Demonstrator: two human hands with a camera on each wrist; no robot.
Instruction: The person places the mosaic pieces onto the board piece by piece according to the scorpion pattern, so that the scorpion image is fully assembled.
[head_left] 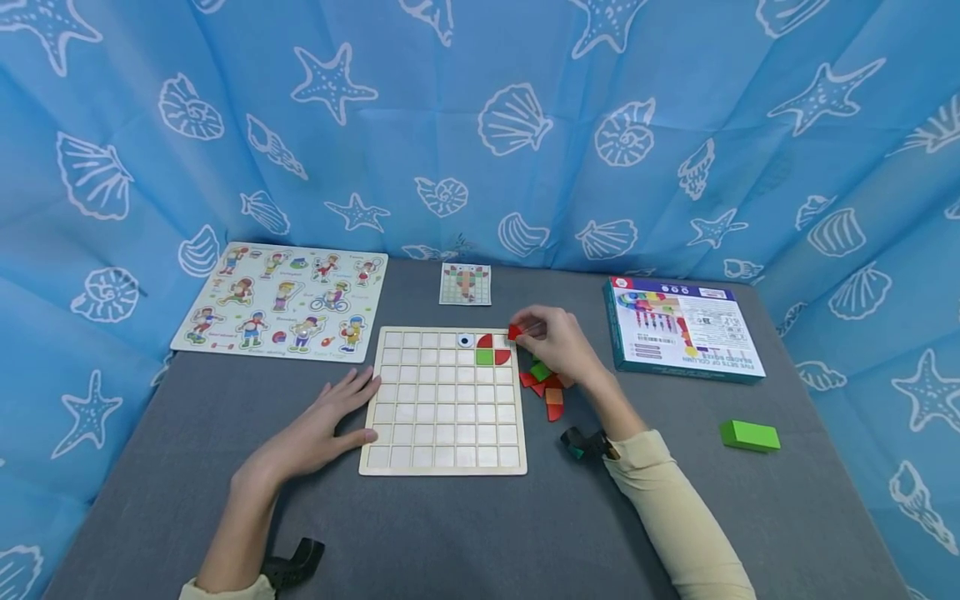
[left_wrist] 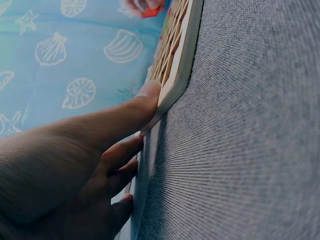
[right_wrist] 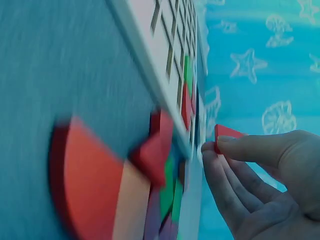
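A wooden grid board lies flat on the grey table. Near its top right sit a white eye tile, a red quarter-round tile, a green square tile and another red quarter-round tile. My right hand pinches a red tile between thumb and fingertips, above the board's top right corner. My left hand rests at the board's left edge, its fingers extended; in the left wrist view the thumb touches the rim.
Loose red, green and orange tiles lie in a heap right of the board. Behind it lies a small pattern card. A sports picture puzzle is at back left, a bead box at back right, a green block far right.
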